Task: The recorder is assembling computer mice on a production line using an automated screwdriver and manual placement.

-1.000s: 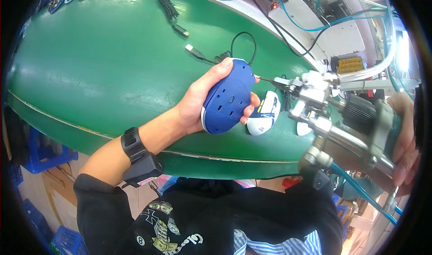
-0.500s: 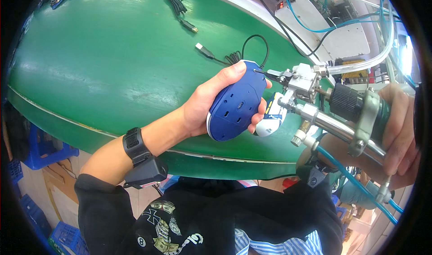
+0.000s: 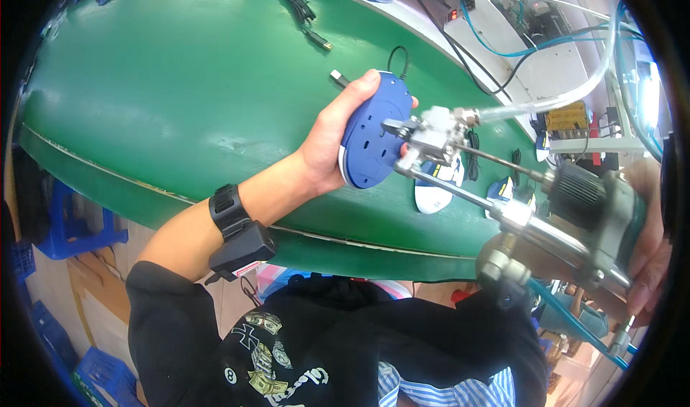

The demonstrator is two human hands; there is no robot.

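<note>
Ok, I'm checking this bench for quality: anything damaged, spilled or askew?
Nothing stands out: the blue mouse in the left hand shows no visible damage, and no spill shows on the green table.

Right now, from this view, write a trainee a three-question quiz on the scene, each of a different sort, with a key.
1. True or false: the left hand holds a blue mouse with its underside in view.
2. Multiple choice: what does the right hand hold?
a) a coiled cable
b) a metal tool
c) a plastic basket
3. Fill in the blank: the tabletop is coloured ____.

Key: 1. True. 2. b. 3. Green.
</note>
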